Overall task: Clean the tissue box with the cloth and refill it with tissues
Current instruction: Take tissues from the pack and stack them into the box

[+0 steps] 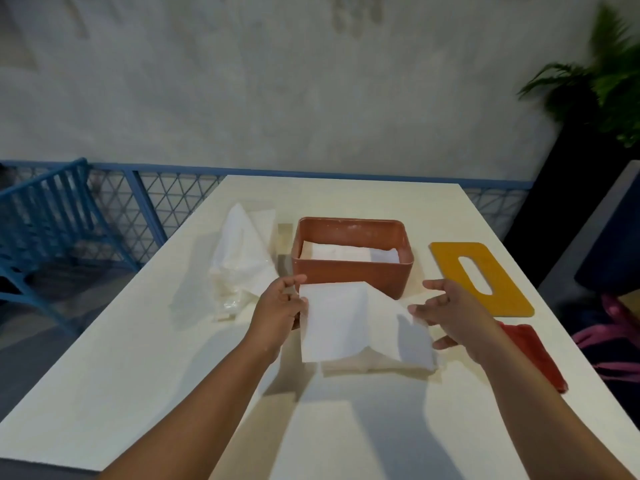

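My left hand point(280, 308) pinches a white tissue point(349, 323) above the tabletop point(138, 341); my right hand point(450, 310) hovers open beside it, before the open tissue box point(351, 271).

Looks like a café or restaurant terrace: beyond the left hand point(277, 308), a blue lattice railing point(156, 199) under a rough plaster wall point(277, 81); far right of the right hand point(446, 313), a potted fern point(602, 77).

A single wide-angle view looks from head height forward and down along both forearms. It faces across the pale rectangular counter point(346, 202) toward a grey plaster wall point(277, 81). The left grip point(278, 308) and right grip point(446, 311) sit close, near the frame's middle.
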`<state>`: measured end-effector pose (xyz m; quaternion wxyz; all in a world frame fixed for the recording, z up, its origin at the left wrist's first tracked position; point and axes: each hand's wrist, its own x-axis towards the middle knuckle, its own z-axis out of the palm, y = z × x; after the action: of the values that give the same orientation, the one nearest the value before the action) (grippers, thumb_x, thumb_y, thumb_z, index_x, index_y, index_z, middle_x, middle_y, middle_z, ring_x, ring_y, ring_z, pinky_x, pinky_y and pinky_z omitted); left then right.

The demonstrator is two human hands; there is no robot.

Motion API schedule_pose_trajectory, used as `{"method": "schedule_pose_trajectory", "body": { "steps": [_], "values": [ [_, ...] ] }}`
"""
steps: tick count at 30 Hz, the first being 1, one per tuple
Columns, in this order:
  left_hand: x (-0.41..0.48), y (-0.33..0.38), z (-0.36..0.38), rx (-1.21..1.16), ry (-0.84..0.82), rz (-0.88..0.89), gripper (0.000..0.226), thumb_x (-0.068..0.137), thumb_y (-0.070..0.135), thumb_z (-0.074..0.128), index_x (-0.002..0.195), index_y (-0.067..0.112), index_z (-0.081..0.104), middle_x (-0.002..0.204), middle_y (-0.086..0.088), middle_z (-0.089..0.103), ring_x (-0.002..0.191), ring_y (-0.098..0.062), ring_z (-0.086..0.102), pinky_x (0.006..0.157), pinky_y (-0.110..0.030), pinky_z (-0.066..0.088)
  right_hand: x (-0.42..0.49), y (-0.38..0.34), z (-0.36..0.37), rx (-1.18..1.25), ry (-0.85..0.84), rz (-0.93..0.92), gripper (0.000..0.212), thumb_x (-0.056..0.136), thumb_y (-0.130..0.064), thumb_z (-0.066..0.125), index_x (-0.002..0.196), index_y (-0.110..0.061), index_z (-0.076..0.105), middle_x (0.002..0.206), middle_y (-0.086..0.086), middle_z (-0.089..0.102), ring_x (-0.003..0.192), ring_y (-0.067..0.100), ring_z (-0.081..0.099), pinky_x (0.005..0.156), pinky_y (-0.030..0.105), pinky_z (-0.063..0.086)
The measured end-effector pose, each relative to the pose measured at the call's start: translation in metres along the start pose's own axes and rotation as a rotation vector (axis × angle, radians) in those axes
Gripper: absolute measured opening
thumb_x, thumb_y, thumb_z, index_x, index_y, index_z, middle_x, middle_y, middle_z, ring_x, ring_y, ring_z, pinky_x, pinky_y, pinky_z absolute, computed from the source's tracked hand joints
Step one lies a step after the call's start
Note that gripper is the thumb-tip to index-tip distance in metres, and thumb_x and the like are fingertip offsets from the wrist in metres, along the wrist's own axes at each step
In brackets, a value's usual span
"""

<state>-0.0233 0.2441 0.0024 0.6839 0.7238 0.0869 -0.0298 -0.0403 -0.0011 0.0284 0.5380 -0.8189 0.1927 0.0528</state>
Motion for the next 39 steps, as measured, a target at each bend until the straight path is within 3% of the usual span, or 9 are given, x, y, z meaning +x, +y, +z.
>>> {"method": "schedule_pose_trajectory", "body": {
  "steps": [8,13,18,21,25,28,31,34,39],
  "values": [
    [-0.010,0.001,0.034,-0.103,0.020,-0.066,0.029,0.090,-0.002,0.048,0.109,0.018,0.060,0.082,-0.004,0.062,0.068,-0.015,0.058,0.065,-0.028,0.051,-0.020,0.015,0.011,-0.504,-0.112,-0.460,0.085,0.062,-0.058,0.077,0.135,-0.044,0.035,0.138,-0.014,0.035,0.130,0.013,0.032,0.109,0.045,0.032],
    [-0.019,0.000,0.048,-0.103,-0.008,-0.057,0.024,0.090,-0.001,0.050,0.105,0.016,0.060,0.080,-0.004,0.061,0.070,-0.016,0.060,0.066,-0.028,0.053,-0.020,0.011,0.034,-0.242,-0.089,-0.324,0.061,0.084,-0.039,0.066,0.135,-0.029,0.036,0.107,-0.016,0.054,0.099,0.008,0.055,0.085,0.023,0.049],
    [-0.029,0.007,0.047,0.198,-0.017,-0.029,0.016,0.087,0.013,0.061,0.103,0.016,0.059,0.057,0.000,0.060,0.048,-0.012,0.055,0.057,-0.026,0.050,-0.014,0.001,0.021,-0.218,-0.048,-0.378,0.041,0.085,-0.004,0.061,0.122,-0.020,0.054,0.075,-0.012,0.053,0.067,0.001,0.051,0.052,0.008,0.037],
    [-0.035,0.028,0.039,0.625,0.215,0.264,0.024,0.081,0.033,0.069,0.100,0.027,0.055,0.069,0.012,0.055,0.063,-0.003,0.054,0.059,-0.023,0.043,-0.016,-0.017,0.003,-0.192,-0.154,-0.409,0.028,0.079,0.002,0.061,0.093,-0.021,0.069,0.081,-0.009,0.068,0.071,0.010,0.063,0.059,0.019,0.050],
    [-0.035,0.058,0.034,0.675,-0.053,0.517,0.047,0.067,0.035,0.081,0.107,0.042,0.057,0.115,0.018,0.048,0.109,-0.002,0.043,0.092,-0.026,0.039,-0.028,-0.045,-0.017,-0.128,-0.302,-0.479,0.019,0.080,-0.007,0.070,0.070,-0.023,0.072,0.068,-0.008,0.068,0.065,0.013,0.061,0.062,0.029,0.048],
    [-0.031,0.066,0.036,0.643,-0.261,0.434,0.025,0.066,0.043,0.076,0.087,0.033,0.066,0.116,0.018,0.057,0.112,-0.009,0.052,0.098,-0.040,0.044,-0.031,-0.055,-0.024,-0.051,-0.258,-0.481,0.014,0.084,-0.016,0.067,0.072,-0.021,0.069,0.061,-0.010,0.064,0.054,0.002,0.059,0.051,0.019,0.047],
    [-0.025,0.061,0.033,0.570,-0.345,0.306,0.035,0.069,0.044,0.073,0.091,0.018,0.069,0.106,0.004,0.067,0.096,-0.014,0.062,0.088,-0.041,0.053,-0.027,-0.056,-0.031,0.018,-0.152,-0.457,0.010,0.089,-0.021,0.063,0.080,-0.021,0.068,0.069,-0.006,0.065,0.061,0.011,0.060,0.052,0.022,0.046],
    [-0.015,0.052,0.022,0.545,-0.323,0.229,0.054,0.063,0.046,0.074,0.098,0.006,0.068,0.107,-0.007,0.067,0.096,-0.020,0.064,0.087,-0.038,0.051,-0.018,-0.047,-0.038,0.018,-0.018,-0.407,0.009,0.092,-0.024,0.058,0.088,-0.022,0.066,0.078,-0.006,0.065,0.071,0.014,0.059,0.058,0.023,0.041],
    [0.006,0.028,0.014,0.330,-0.176,-0.019,0.030,0.079,0.021,0.073,0.102,0.002,0.067,0.101,-0.016,0.071,0.088,-0.025,0.069,0.081,-0.035,0.055,0.014,-0.012,-0.019,-0.101,0.135,-0.265,0.032,0.089,-0.029,0.063,0.112,-0.008,0.061,0.106,0.009,0.064,0.092,0.025,0.057,0.076,0.030,0.043]
  ]
}}
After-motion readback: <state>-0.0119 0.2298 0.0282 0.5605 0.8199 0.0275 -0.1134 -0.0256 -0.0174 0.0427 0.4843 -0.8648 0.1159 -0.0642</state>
